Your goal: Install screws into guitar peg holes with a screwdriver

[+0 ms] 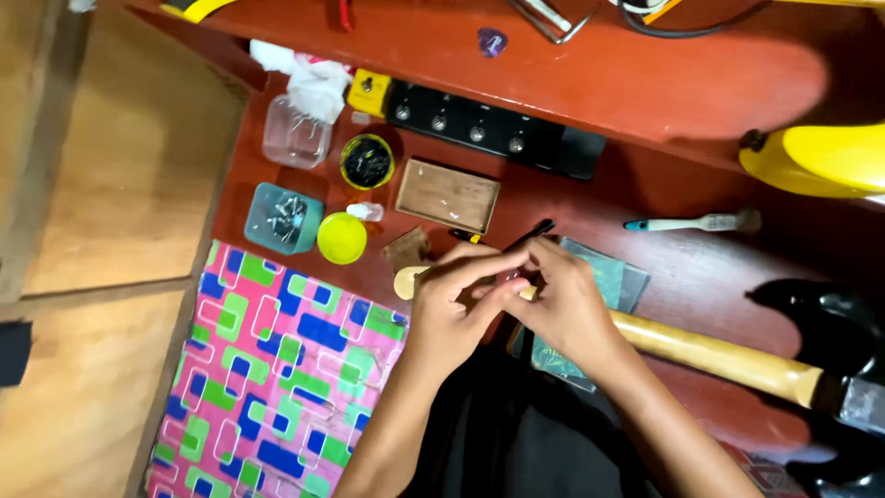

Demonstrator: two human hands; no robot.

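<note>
Red workbench (645, 83) holds small tubs at far left. Left hand (456, 300) and right hand (562, 300) meet, fingers pinched over a guitar neck (710, 355); whether they grip it, I cannot tell.

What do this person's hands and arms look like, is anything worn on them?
Both arms are bare from the bottom edge of the picture up to the fingers: no sleeves, no gloves. No ring, watch or bracelet shows on the left hand or the right hand. Dark cloth lies between the forearms, at the person's lap.
</note>
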